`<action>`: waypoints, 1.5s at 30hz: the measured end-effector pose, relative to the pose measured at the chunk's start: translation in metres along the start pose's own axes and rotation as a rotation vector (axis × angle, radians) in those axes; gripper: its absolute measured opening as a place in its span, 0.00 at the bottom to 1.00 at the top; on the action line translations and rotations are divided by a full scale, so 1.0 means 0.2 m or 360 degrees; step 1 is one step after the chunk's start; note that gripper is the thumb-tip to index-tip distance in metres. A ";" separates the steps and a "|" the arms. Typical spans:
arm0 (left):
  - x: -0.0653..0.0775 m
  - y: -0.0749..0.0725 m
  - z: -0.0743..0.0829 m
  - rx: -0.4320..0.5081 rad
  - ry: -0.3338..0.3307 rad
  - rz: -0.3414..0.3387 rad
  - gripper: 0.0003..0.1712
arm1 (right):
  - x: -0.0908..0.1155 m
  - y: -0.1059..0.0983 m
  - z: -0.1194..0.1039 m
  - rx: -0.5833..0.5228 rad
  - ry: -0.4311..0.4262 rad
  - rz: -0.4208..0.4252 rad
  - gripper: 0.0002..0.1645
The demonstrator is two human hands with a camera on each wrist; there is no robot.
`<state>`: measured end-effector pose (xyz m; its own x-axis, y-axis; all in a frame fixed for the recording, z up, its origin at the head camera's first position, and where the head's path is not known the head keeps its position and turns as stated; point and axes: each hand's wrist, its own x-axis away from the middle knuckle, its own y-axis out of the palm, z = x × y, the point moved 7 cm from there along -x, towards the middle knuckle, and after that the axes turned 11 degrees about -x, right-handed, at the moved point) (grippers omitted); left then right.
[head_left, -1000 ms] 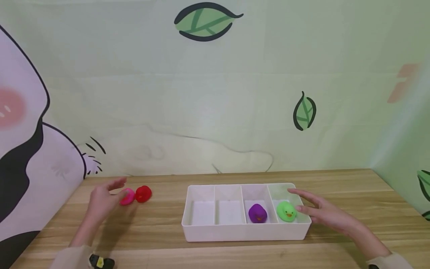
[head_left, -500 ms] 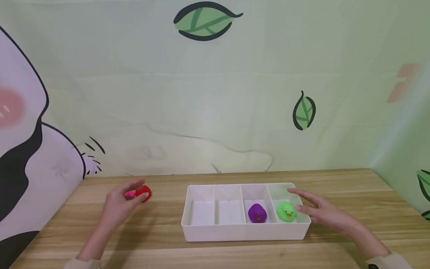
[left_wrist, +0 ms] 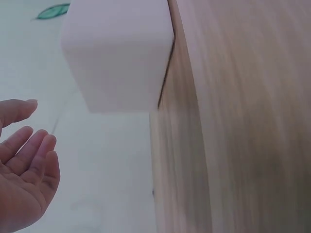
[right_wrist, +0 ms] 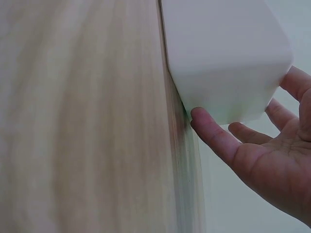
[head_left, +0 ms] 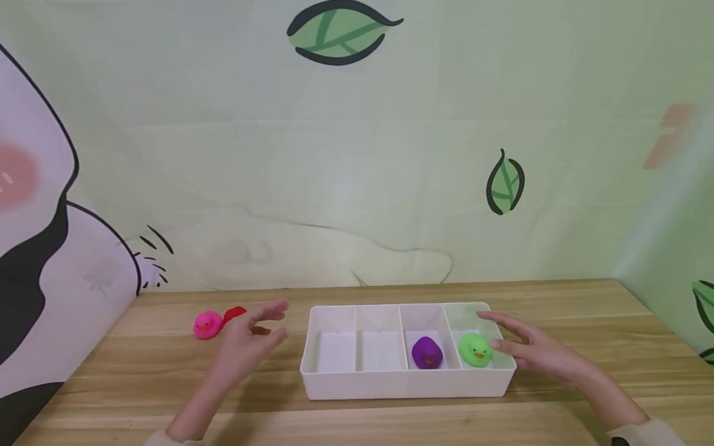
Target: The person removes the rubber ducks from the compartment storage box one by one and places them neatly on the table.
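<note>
My left hand [head_left: 245, 344] is in the air just left of a white divided box [head_left: 406, 384], thumb and fingers apart and nothing between them; the left wrist view shows its bare palm too. Behind it on the table are a pink rubber duck [head_left: 207, 324] and a red one [head_left: 234, 313], the red partly hidden by the hand. My right hand [head_left: 538, 353] holds the box's right end, thumb over the rim and other fingers against the outer end wall [right_wrist: 228, 92]. In the box, a purple duck [head_left: 427, 353] sits in the third compartment from the left, a green duck [head_left: 475, 349] in the rightmost.
The box stands on a wooden table [head_left: 390, 424]. Directly behind the table rises a pale green wall covering [head_left: 334, 155] printed with leaves, with a large cartoon figure [head_left: 33, 248] at the left. Thin dividers [head_left: 403, 337] separate the box's compartments.
My left hand has moved right, away from the pink duck, past the red one and toward the box, carrying nothing. The pink duck shows fully now. My right hand and the box have stayed put.
</note>
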<state>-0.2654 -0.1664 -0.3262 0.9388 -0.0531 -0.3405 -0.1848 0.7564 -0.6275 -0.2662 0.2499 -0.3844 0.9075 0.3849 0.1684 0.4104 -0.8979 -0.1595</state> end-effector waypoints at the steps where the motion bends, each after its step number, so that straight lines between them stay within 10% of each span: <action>1: 0.00 0.01 0.01 0.0018 0.0007 -0.0008 0.23 | 0.00 0.00 0.00 0.0002 -0.0002 0.0001 0.35; 33: -0.04 0.54 0.50 0.0146 0.0531 -0.0326 0.22 | 0.01 0.01 -0.01 -0.0015 -0.0027 -0.0018 0.35; 45: -0.04 0.75 0.59 0.0152 0.0542 -0.0591 0.24 | 0.00 0.01 -0.02 -0.0040 -0.0066 -0.0052 0.35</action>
<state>-0.2668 0.0250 -0.3340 0.7850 -0.5271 -0.3254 0.1856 0.7013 -0.6883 -0.2652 0.2470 -0.3816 0.8968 0.4221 0.1326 0.4379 -0.8896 -0.1297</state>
